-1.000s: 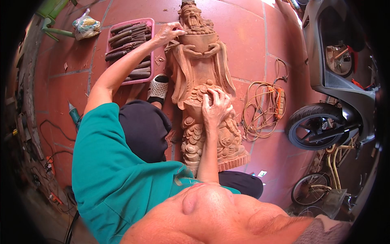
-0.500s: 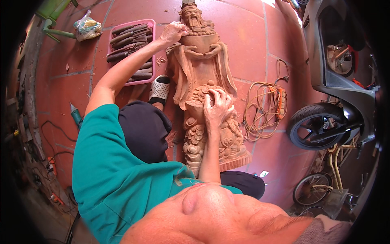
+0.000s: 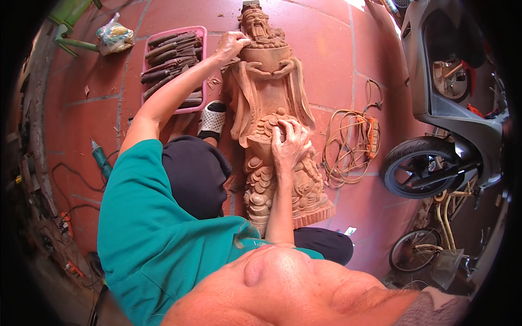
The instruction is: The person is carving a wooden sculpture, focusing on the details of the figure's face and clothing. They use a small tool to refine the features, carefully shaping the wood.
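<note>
A carved wooden statue [image 3: 269, 92] of a bearded figure lies face up on the floor, its head at the far end. It carries a heaped bowl [image 3: 265, 54] in its carved hands and has piles of coins and a sack carved lower down. At the left rim of that bowl, just below the beard, is my left hand [image 3: 232, 46], its fingers pinched together. What is between the fingertips is hidden. Over the carved coins [image 3: 265, 127] at the middle, my right hand [image 3: 290, 144] presses down with bent fingers, gripping the carving.
A pink tray [image 3: 204, 65] of dark-handled tools stands left of the statue. A coiled cord with an orange power strip [image 3: 373, 138] lies to the right, near a motorbike wheel [image 3: 421, 167]. A green power tool [image 3: 101, 158], a plastic bag [image 3: 115, 37] and wood chips lie at the left.
My left hand has shifted very slightly at the bowl's rim. My right hand stays on the carved coins. The whole view has drifted a little.
</note>
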Available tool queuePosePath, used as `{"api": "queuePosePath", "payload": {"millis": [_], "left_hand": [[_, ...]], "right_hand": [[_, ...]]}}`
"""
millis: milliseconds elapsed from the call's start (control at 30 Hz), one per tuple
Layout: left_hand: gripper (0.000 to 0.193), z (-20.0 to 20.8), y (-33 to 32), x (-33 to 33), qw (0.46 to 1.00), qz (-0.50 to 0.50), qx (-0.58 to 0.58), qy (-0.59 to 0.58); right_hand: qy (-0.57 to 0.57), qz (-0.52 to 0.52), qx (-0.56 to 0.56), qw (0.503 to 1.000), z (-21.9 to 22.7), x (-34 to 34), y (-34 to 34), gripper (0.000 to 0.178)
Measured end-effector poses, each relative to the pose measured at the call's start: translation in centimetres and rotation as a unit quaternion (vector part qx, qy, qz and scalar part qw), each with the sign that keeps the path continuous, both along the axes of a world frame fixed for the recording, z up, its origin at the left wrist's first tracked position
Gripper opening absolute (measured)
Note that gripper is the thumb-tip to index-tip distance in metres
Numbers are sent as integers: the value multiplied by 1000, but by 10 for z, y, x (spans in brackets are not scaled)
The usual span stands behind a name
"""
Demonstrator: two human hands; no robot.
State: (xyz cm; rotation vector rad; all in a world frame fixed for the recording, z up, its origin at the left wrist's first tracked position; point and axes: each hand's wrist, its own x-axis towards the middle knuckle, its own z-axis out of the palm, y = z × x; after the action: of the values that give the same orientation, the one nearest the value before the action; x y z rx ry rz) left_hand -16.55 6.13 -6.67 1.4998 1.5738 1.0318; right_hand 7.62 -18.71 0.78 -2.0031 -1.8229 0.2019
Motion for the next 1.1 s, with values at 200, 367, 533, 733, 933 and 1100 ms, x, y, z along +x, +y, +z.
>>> {"api": "queuePosePath", "payload": {"millis": [200,367,533,733,933,1100], "left_hand": [[16,7,-9,-2,988,-61,102,98],[19,12,-4,-1,960,-69,132,237],[22,12,4,3,977,-30,85,191],[22,3,8,2,1000,-13,-26,7],[23,13,-5,10,996,-62,51,49],[25,16,-5,9,970,-87,107,199]], "right_hand": [[-8,-6,0,1000,2,-1,0,23],[-4,-7,-5,1000,4,-3,1,23],[-10,-10,-3,1000,2,0,0,23],[-12,-8,-2,1000,1,0,-1,23],[-11,-12,0,1000,0,0,0,22],[-11,-13,-19,1000,4,-1,1,22]]}}
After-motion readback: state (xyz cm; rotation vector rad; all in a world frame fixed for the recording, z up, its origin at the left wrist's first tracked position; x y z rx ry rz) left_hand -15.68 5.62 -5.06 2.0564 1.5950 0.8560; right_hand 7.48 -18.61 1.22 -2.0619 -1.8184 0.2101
